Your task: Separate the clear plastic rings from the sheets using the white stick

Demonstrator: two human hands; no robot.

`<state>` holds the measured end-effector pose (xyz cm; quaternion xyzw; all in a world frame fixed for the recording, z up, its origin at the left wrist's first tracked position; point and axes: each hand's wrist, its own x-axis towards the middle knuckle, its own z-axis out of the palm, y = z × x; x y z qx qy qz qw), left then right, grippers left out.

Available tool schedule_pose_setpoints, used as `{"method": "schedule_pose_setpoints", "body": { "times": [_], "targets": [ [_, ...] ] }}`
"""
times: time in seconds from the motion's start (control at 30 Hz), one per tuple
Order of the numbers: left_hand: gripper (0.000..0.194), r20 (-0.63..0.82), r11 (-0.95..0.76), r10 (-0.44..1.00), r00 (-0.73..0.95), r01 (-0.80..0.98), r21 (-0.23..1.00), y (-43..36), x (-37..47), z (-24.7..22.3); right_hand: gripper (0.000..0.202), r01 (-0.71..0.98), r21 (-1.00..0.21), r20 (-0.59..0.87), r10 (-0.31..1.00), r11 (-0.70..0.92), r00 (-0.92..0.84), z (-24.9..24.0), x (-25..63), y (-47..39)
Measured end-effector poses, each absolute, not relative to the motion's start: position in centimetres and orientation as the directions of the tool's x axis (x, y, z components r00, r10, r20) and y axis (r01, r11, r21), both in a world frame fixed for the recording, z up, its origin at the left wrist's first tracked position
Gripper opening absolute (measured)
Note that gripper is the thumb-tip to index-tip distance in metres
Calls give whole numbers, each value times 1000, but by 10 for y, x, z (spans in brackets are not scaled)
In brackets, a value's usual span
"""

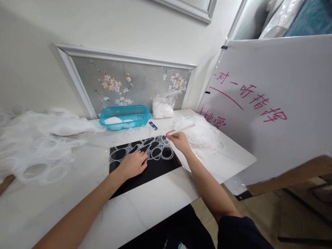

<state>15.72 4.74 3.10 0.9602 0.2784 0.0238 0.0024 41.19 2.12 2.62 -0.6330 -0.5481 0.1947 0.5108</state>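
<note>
White lace with a pattern of rings lies spread over the upper part of a black board on the table. My left hand rests on the lace and board, palm down, holding nothing, with its fingers laid out. At the board's far right corner, my right hand is closed around a slim white stick that slants up to the right. Its fingertips are at the lace's edge; the stick's lower end is hidden by them.
Behind the board stand a blue plastic basket with white material inside, small dark thread snips and a clear bag of white stuff. White netting is heaped at left; loose white scraps lie at right. A whiteboard leans beyond.
</note>
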Motion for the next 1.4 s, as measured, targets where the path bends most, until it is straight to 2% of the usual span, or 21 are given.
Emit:
{"method": "schedule_pose_setpoints", "body": {
  "times": [0.1, 0.17, 0.3, 0.43, 0.57, 0.7, 0.93, 1.1, 1.23, 1.4],
  "targets": [
    [33, -12, -868, 497, 868, 497, -22, 41, 155, 42, 32, 542, -835, 380, 813, 95, 442, 32, 415, 17],
    [37, -37, -864, 503, 863, 501, -60, 33, 156, 47, 34, 579, -812, 401, 792, 74, 460, 36, 418, 15],
    [42, 27, -872, 481, 876, 482, -86, 16, 166, 45, 17, 651, -759, 297, 901, 22, 316, 36, 416, 15],
    [54, 53, -906, 416, 908, 419, -57, 13, 178, 28, 19, 706, -708, 155, 977, 6, 148, 30, 400, 17],
    [65, 12, -914, 404, 914, 405, -11, 24, 180, 10, 17, 748, -662, 74, 991, -33, 109, 29, 387, 14],
    [66, 58, -919, 392, 918, 389, 59, 30, 176, 3, 16, 785, -609, 28, 985, -116, 168, 31, 382, 12],
    [59, 23, -919, 392, 920, 391, 50, 26, 177, 10, 14, 830, -530, -8, 980, -175, 201, 32, 378, 13],
    [55, 77, -930, 364, 928, 358, 85, 28, 175, 10, 17, 879, -434, -4, 976, -197, 217, 32, 372, 11],
    [54, 132, -946, 310, 942, 292, 141, 33, 174, 6, 21, 927, -322, 28, 977, -192, 212, 32, 362, 8],
    [58, 69, -940, 307, 949, 291, 179, 36, 177, 7, 22, 970, -214, 70, 989, -116, 134, 26, 345, 1]
  ]
}}
